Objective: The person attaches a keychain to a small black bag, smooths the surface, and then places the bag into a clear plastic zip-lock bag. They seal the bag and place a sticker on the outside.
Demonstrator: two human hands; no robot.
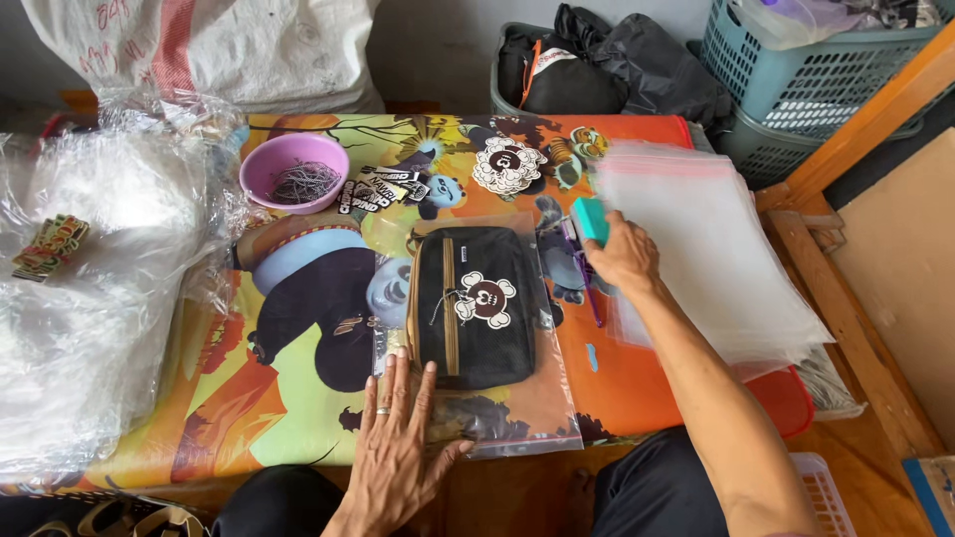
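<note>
From the head camera, the left hand lies flat with fingers spread, pressing the near end of a clear plastic bag that holds a black pouch in the middle of the bench. The right hand grips a teal stapler beside a stack of clear bags. A purple bowl sits further back.

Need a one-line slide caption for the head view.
Left hand presses a clear bag holding a black pouch; right hand grips a teal block.
</note>
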